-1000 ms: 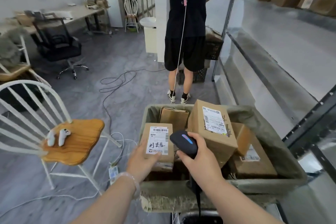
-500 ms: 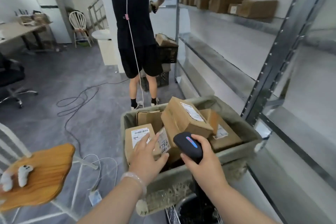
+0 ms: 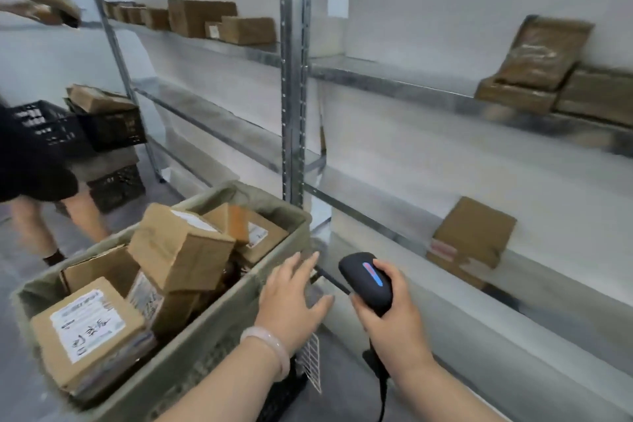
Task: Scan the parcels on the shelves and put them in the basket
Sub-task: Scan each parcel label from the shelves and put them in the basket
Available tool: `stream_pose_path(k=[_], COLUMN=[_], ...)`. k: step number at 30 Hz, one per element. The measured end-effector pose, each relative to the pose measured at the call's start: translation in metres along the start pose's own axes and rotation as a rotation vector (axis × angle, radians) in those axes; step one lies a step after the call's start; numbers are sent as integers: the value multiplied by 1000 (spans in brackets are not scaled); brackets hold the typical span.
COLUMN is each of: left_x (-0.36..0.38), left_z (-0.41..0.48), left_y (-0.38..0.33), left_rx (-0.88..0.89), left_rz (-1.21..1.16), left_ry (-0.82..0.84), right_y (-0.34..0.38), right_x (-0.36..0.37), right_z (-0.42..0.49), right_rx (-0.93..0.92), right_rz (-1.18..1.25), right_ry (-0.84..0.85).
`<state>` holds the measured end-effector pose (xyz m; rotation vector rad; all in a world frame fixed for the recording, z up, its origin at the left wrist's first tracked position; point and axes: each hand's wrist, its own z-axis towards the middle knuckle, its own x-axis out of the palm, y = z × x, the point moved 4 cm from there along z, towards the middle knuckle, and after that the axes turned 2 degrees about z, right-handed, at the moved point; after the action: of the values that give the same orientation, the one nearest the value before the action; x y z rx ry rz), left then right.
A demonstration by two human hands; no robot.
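Grey metal shelving (image 3: 294, 79) against a white wall is seen across the back and right of the view; much detail is smeared by blur. On the upper right shelf a stack of brown parcels (image 3: 544, 58) is noted, with one leaning tilted against the wall above two flatter ones. On the lower right shelf a single parcel (image 3: 472, 240) is recorded, lying alone and well apart from the others. A row of further boxes (image 3: 202, 17) is seen on the upper shelf, left of the upright post.

An olive-lined basket (image 3: 219, 329) is located at lower left, just beside the shelving. It is filled with cardboard parcels. A labelled parcel (image 3: 85, 329) with handwritten characters lies at the near corner, and a tilted box (image 3: 181, 247) is piled on top of the rest.

Entry for the left hand (image 3: 291, 298): fingers are spread and relaxed, and nothing is held. It is positioned at the basket's right rim; contact with the rim cannot be confirmed. A pale bracelet (image 3: 267, 349) is worn on that wrist.

Entry for the right hand (image 3: 394, 322): fingers are wrapped around the handle of a black scanner (image 3: 368, 281). A blue-and-red light strip is visible on its head. A black cable (image 3: 382, 390) hangs from the handle.

At far left a second person (image 3: 34, 161) in dark clothing is partly seen, next to stacked black crates (image 3: 102, 127) with a box on top.
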<state>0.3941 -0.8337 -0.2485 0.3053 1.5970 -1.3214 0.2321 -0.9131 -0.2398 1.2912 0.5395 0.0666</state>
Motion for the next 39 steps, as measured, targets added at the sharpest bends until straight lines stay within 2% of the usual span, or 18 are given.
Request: stream_pose_path(k=[8, 16, 24, 28, 34, 39], left_x=[91, 171, 216, 227, 251, 250], left_z=[51, 121, 180, 200, 202, 196], left_y=[-112, -195, -237, -247, -260, -259], left_rx=[193, 175, -6, -64, -87, -171], left_rz=[1, -61, 26, 145, 356, 273], left_ry=[235, 332, 343, 342, 426, 364], right_y=[-49, -113, -163, -180, -194, -189], right_x=[-124, -220, -266, -266, -261, -254], right_z=[18, 78, 148, 177, 198, 199], right_rx=[109, 222, 293, 320, 333, 307], right_rz=[-32, 19, 46, 84, 181, 259], right_ry=[-287, -429, -353, -308, -266, -234])
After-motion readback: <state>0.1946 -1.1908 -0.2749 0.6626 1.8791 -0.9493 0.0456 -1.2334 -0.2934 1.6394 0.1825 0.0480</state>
